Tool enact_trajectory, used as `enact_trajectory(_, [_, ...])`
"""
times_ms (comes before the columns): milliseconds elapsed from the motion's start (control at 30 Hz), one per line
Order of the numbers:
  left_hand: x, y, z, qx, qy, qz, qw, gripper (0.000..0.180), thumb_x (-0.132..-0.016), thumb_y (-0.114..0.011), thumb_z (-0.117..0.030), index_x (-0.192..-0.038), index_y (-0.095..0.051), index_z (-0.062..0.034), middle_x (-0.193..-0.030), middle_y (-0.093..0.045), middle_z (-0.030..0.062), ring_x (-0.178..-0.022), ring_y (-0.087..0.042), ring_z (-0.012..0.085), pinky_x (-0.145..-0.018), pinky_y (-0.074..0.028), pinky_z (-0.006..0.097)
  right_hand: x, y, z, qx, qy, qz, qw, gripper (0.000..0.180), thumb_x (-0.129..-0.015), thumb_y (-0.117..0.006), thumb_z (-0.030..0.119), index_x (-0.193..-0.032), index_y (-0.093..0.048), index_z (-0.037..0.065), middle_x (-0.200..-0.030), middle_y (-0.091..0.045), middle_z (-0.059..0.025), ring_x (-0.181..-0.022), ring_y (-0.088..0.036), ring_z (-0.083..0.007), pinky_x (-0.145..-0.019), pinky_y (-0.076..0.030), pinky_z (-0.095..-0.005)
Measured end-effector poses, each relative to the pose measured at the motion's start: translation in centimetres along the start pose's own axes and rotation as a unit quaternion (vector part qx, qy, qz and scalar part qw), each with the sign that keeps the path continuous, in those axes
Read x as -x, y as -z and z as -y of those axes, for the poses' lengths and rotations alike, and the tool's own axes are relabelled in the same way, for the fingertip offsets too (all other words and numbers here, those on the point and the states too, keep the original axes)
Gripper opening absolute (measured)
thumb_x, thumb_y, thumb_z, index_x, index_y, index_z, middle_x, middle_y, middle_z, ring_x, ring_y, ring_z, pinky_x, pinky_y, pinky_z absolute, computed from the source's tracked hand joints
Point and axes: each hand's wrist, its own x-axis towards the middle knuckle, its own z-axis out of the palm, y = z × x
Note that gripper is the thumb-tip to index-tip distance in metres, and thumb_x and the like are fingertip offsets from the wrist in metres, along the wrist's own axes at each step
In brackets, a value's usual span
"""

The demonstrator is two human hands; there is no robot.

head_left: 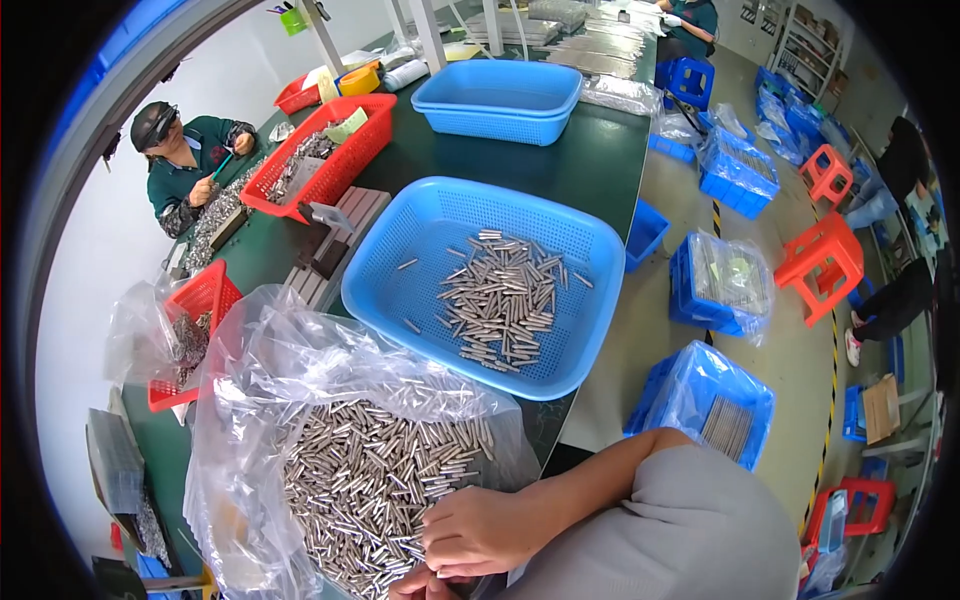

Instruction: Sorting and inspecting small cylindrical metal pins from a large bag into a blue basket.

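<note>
The person's right hand [480,528] rests at the near edge of a clear plastic bag [300,400] that lies open on the dark green table [590,160] and is filled with small metal pins [370,480]. The hand lies knuckles up with the fingers curled down into the pins at the bag's near right corner; whether it grips any of them cannot be told. Just below it, at the bottom rim of the view, a small part of the left hand [425,585] shows, touching the pins at the bag's near edge; too little of it is in view to tell whether it is spread or closed. The right forearm, bare up to a grey sleeve [680,530], comes in from the bag's right.

Just beyond the bag, touching its far right side, stands a blue perforated basket [440,210] holding a loose heap of the same kind of pins [505,300], well apart from both hands. Farther from the bag stand two stacked blue bins [500,100] and a red basket [345,150] of metal parts. To the bag's left sits another red basket [200,300] in plastic wrap. Far beyond the bag, at the table's left side, a co-worker in a green jacket [185,155] sits handling parts. To the bag's right, on the floor, stand blue crates [705,400] and orange stools [820,260].
</note>
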Motion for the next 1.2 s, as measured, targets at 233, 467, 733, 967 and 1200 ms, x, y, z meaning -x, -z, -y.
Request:
enact_trajectory(233, [-0.8, -2.6, -1.4, 0.014, -0.014, -0.069, 0.997, 0.026, -0.085, -0.069, -0.019, -0.089, -0.051, -0.0011, -0.070, -0.058, 0.0121, -0.055, -0.053, 0.0153, -0.050, -0.048, 0.026, -0.6, 3.0, 0.7, 0.053, -0.018, -0.095, 0.994, 0.011, -0.078, -0.066, 0.012, -0.080, -0.056, 0.008, -0.074, -0.051, -0.0051, -0.067, -0.052, -0.0248, -0.055, -0.042, -0.0381])
enact_trajectory(467, [-1.6, -2.4, -2.0, 0.060, 0.023, -0.005, 0.998, 0.013, -0.090, -0.061, -0.006, -0.095, -0.051, 0.0016, -0.083, -0.062, 0.0186, -0.064, -0.060, 0.0201, -0.060, -0.052, 0.030, -2.0, 10.9, 0.3, 0.396, -0.174, -0.311, 0.846, 0.025, -0.076, -0.068, -0.002, -0.099, -0.061, 0.004, -0.093, -0.062, -0.0104, -0.080, -0.059, -0.0263, -0.067, -0.045, -0.0341])
enact_trajectory(733, [-0.9, -1.6, -2.3, 0.114, 0.037, 0.010, 0.993, 0.009, -0.090, -0.056, 0.003, -0.099, -0.053, 0.0023, -0.092, -0.062, 0.0197, -0.073, -0.062, 0.0182, -0.068, -0.054, 0.029, -2.3, 6.2, -0.2, 0.269, -0.137, 0.027, 0.953, 0.025, -0.076, -0.068, 0.004, -0.100, -0.060, 0.004, -0.085, -0.060, -0.0086, -0.073, -0.057, -0.0288, -0.062, -0.046, -0.0370])
enact_trajectory(967, [-0.9, -1.6, -2.2, 0.113, 0.037, 0.030, 0.992, 0.010, -0.090, -0.056, 0.004, -0.099, -0.053, 0.0021, -0.094, -0.062, 0.0189, -0.074, -0.062, 0.0168, -0.068, -0.053, 0.028, -3.7, 4.9, -2.6, 0.386, -0.197, 0.110, 0.895, 0.022, -0.080, -0.065, 0.011, -0.096, -0.056, 0.000, -0.098, -0.052, -0.0111, -0.088, -0.055, -0.0302, -0.075, -0.048, -0.0391])
enact_trajectory(1200, [-1.0, -1.5, -2.2, 0.119, 0.043, 0.043, 0.991, 0.012, -0.091, -0.055, 0.004, -0.102, -0.054, 0.0008, -0.095, -0.062, 0.0166, -0.075, -0.061, 0.0149, -0.069, -0.051, 0.027, -3.4, 4.2, -2.6, 0.287, -0.181, 0.120, 0.933, 0.014, -0.077, -0.066, 0.008, -0.083, -0.055, 0.003, -0.085, -0.052, -0.0102, -0.081, -0.056, -0.0303, -0.068, -0.047, -0.0409])
